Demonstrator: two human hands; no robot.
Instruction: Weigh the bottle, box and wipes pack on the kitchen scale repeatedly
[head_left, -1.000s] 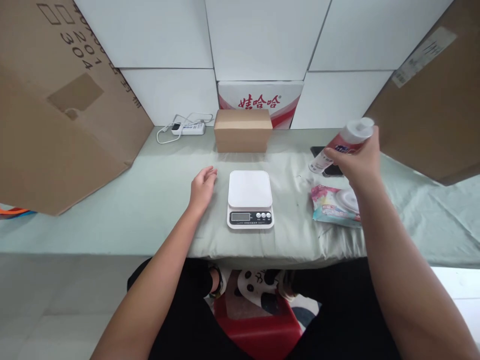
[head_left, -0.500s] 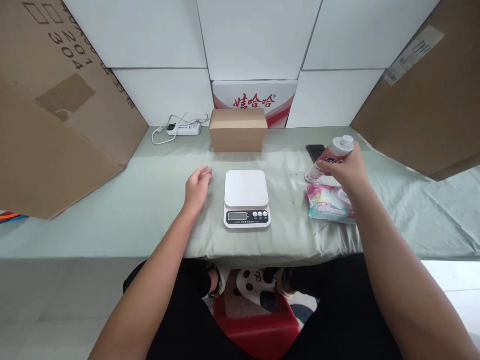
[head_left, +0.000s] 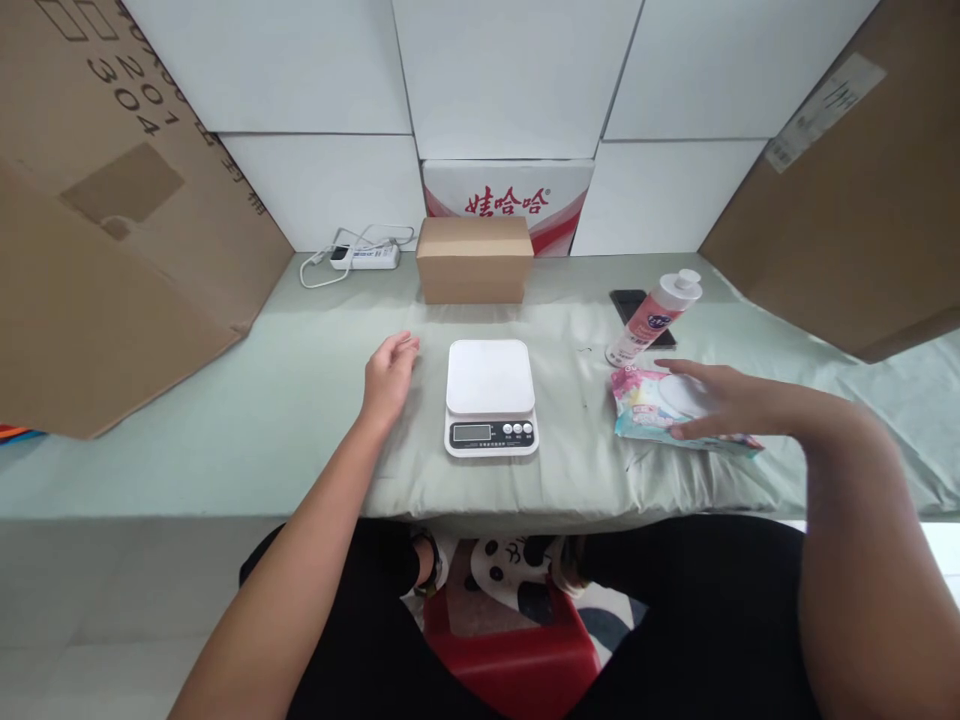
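Pink-and-teal packet [head_left: 636, 405] | white lid [head_left: 681, 393] (partly hidden) | right hand [head_left: 726, 400] over it, fingers apart

White power strip [head_left: 375, 259] near brown carton [head_left: 474, 275]

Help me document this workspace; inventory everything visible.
scale: 1, white, centre
pack: 1, multicoloured, right
bottle: 1, pink-white, behind pack
phone: 1, black, behind bottle
carton: 1, brown, behind scale
printed carton: 1, white-red, back
large cartons: 2, brown, both sides
power strip, cable: 1 each, white, back left
panels: 5, white, back
cloth: 1, green, on table
stool: 1, red, below
panda print: 1, black-white, below
edge item: count unclear, orange-blue, left
legs: 2, black-clad, bottom
hands: 2, bare, left hand beside scale, right hand above pack
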